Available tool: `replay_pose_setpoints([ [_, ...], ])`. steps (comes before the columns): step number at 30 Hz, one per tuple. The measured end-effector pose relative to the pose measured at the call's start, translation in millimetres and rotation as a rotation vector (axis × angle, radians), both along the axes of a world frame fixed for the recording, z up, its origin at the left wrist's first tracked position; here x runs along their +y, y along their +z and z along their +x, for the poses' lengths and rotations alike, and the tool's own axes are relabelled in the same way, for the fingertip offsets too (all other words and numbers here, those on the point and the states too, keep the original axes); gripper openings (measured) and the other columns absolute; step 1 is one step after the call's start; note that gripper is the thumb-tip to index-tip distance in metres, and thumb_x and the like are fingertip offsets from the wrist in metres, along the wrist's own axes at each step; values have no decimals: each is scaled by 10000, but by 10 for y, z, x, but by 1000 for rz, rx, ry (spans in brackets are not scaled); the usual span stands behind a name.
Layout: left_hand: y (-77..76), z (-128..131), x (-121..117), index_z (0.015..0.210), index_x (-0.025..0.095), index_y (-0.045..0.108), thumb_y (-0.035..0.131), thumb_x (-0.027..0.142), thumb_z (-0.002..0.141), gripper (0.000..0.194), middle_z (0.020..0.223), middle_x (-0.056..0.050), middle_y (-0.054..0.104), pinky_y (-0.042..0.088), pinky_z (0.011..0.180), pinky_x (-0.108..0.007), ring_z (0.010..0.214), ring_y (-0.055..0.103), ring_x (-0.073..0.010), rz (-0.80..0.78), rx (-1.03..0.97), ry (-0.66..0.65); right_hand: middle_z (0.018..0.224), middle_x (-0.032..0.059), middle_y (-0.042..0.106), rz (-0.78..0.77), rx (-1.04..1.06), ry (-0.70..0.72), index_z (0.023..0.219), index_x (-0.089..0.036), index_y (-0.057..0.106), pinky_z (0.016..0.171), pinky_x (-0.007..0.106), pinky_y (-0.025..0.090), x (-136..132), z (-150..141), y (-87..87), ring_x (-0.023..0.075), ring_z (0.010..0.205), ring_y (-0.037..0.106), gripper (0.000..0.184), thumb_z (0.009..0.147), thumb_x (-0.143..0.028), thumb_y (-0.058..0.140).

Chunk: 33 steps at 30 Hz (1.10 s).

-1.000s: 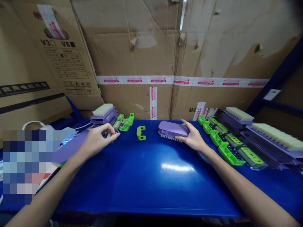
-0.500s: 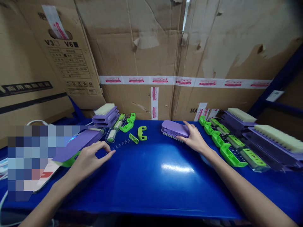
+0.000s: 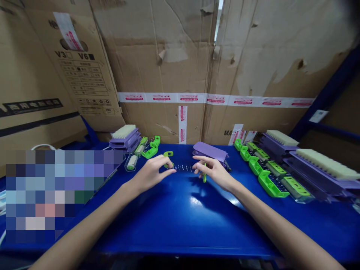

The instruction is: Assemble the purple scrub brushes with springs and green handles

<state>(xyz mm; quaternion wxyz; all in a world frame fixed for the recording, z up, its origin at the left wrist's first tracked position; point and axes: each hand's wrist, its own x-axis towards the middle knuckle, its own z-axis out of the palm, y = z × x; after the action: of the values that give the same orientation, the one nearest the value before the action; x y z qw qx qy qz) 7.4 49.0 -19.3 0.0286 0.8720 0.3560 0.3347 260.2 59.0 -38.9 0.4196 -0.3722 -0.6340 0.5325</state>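
A thin metal spring [image 3: 182, 168] stretches between my two hands just above the blue table [image 3: 180, 221]. My left hand [image 3: 153, 173] pinches its left end. My right hand [image 3: 213, 171] pinches the right end together with a small green plastic piece [image 3: 204, 175]. Behind my right hand lies a purple brush body [image 3: 209, 150], bristles down. A green clip [image 3: 168, 154] sits on the table behind my left fingers.
At back left are a purple brush with pale bristles [image 3: 125, 135], a green part [image 3: 151, 148] and a clear roller tube [image 3: 131, 162]. On the right runs a row of green and clear assemblies [image 3: 270, 170] beside purple brushes [image 3: 323, 167]. Cardboard boxes [image 3: 180, 67] wall the back.
My left hand took the spring from the left pile and carried it to the centre. My right hand left the purple brush body and now pinches the spring's other end with a green piece.
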Motion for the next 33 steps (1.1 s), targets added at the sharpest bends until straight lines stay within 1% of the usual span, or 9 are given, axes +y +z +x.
replay_pose_setpoints([
  [9, -30, 163, 280, 981, 165, 564, 604, 359, 850, 238, 916, -60, 650, 431, 774, -334, 850, 585, -200, 180, 236, 126, 878, 114, 691, -381, 329, -162, 1167, -88, 520, 793, 323, 563, 69, 62, -49, 183, 798, 692, 497, 717, -125, 728],
  [12, -12, 397, 268, 1143, 156, 523, 601, 377, 852, 374, 1070, -107, 635, 382, 887, -403, 1006, 564, -251, 336, 403, 105, 873, 126, 698, -386, 373, -168, 1133, -81, 525, 816, 336, 559, 76, 21, -39, 193, 807, 698, 456, 725, -135, 722],
  [15, -2, 618, 263, 1027, 152, 580, 492, 306, 921, 207, 961, -89, 660, 381, 884, -396, 940, 600, -226, 294, 476, 26, 929, 130, 701, -341, 349, -161, 1155, -97, 518, 823, 365, 556, 73, 28, -20, 192, 789, 698, 497, 712, -166, 730],
  [19, 31, 666, 335, 1023, 164, 613, 516, 271, 899, 190, 890, -50, 686, 449, 767, -296, 828, 643, -174, -191, 197, -74, 1061, 94, 685, 46, 146, -198, 1286, -182, 484, 857, 416, 540, 84, 151, 4, 199, 866, 684, 625, 716, -262, 727],
  [22, 59, 572, 402, 1038, 141, 611, 472, 346, 902, 283, 808, -39, 680, 481, 632, -258, 640, 632, -133, -665, -45, -98, 1117, 63, 677, 552, -122, -234, 1263, -238, 554, 982, 438, 472, 83, 260, 13, 217, 1047, 632, 515, 764, -268, 678],
  [24, 48, 517, 424, 1003, 125, 616, 460, 413, 892, 346, 757, -41, 670, 479, 572, -256, 576, 611, -130, -812, -83, -66, 1153, 55, 666, 758, -254, -287, 1220, -252, 599, 1020, 435, 446, 82, 296, 1, 219, 1101, 607, 415, 806, -268, 632],
  [26, 3, 494, 423, 963, 131, 635, 495, 467, 863, 378, 709, -38, 663, 478, 573, -267, 582, 610, -146, -757, -18, 16, 1168, 65, 658, 804, -273, -361, 1237, -243, 588, 992, 428, 475, 88, 290, -31, 218, 1079, 619, 409, 830, -281, 607],
  [30, -123, 534, 368, 1025, 154, 637, 563, 461, 836, 368, 880, -83, 689, 496, 750, -349, 827, 645, -225, -293, 139, 223, 1089, 79, 678, 661, -170, -451, 1259, -208, 558, 899, 407, 531, 99, 188, -103, 204, 945, 661, 474, 806, -315, 644],
  [33, -152, 605, 294, 1204, 171, 536, 616, 429, 821, 469, 1170, -110, 622, 468, 900, -385, 1068, 583, -249, -59, 124, 126, 1065, 77, 678, 523, -84, -428, 1240, -205, 562, 860, 385, 534, 75, 96, -109, 185, 880, 659, 477, 791, -333, 656],
])
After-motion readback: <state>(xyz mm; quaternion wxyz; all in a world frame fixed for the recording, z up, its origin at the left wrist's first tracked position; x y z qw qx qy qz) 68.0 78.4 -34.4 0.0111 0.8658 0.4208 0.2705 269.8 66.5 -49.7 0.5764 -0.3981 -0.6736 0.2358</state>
